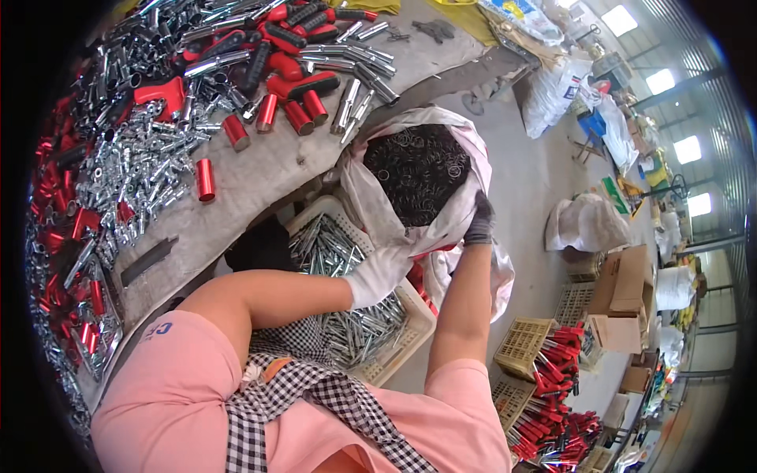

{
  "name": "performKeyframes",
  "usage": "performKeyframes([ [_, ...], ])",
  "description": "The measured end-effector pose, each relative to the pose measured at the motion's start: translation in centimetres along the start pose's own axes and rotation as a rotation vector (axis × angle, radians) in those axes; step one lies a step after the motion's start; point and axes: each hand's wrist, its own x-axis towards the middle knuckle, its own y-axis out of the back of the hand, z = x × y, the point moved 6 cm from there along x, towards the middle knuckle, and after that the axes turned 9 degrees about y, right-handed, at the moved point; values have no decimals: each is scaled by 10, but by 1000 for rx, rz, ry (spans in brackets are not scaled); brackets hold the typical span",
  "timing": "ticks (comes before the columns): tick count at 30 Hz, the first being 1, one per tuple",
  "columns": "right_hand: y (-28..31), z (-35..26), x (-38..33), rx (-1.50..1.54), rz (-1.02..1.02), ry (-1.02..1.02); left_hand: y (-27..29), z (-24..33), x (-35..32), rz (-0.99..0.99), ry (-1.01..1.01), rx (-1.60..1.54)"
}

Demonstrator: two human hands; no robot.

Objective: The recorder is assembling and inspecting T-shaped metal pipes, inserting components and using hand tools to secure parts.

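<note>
A white sack (371, 201) stands open beside the workbench, filled with small dark rings (418, 169). My left hand (377, 274), in a white glove, grips the sack's near rim from below. My right hand (478, 222), in a dark grey glove, holds the rim on the right side. Under the sack sits a cream plastic crate (410, 323) holding several shiny metal rods (355, 315).
The grey workbench (260, 181) at left carries heaps of chrome tubes (142, 169), red cylinders (205, 180) and red-and-black handles (300, 79). On the floor at right stand baskets with red-handled tools (552, 370), white bags (583, 225) and cardboard boxes (623, 284).
</note>
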Motion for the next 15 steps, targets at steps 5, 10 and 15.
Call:
performKeyframes([
  [5, -191, -95, -129, -2039, -113, 1201, 35, 11, -2, 77, 219, -341],
  [10, -217, 1, -153, -2246, -1143, 448, -48, -86, 37, -109, 1313, -1292],
  [15, -196, 36, -142, -2675, -1182, 375, -73, -161, 36, -93, 1824, -1007],
])
